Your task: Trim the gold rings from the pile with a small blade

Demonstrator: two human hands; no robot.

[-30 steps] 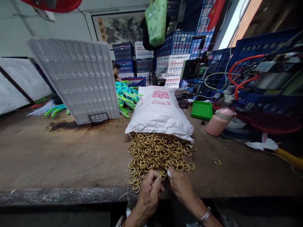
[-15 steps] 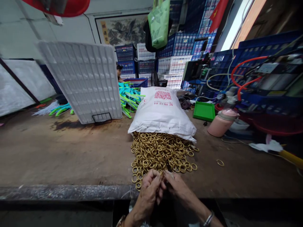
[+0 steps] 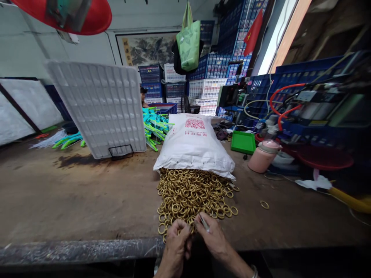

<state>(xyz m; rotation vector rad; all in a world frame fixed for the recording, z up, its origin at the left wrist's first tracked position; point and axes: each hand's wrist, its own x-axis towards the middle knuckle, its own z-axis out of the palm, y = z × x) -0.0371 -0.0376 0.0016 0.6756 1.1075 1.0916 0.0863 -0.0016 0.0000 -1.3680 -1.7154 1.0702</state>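
A heap of brass-coloured rings (image 3: 188, 193) spills from the mouth of a white woven sack (image 3: 197, 148) with red print. My left hand (image 3: 176, 241) is closed at the near edge of the heap, thumb and fingers pinched together. What it holds, if anything, is hidden. Close beside it, my right hand (image 3: 213, 235) is shut on a slim silvery metal tool (image 3: 204, 222), whose exact kind I cannot make out. A gap of a few centimetres separates the fingertips of the two hands.
A single ring (image 3: 264, 204) lies apart on the right. A white ribbed panel (image 3: 98, 108) stands at the left in a black wire stand. Green hangers (image 3: 155, 127), a green tray (image 3: 243, 142) and a pink bottle (image 3: 262, 156) are behind. The table's front edge (image 3: 81, 249) runs below.
My hands have moved apart slightly, and the metal tool now shows in the right one. The whole view has shifted, with the scene sitting lower and a little further left.
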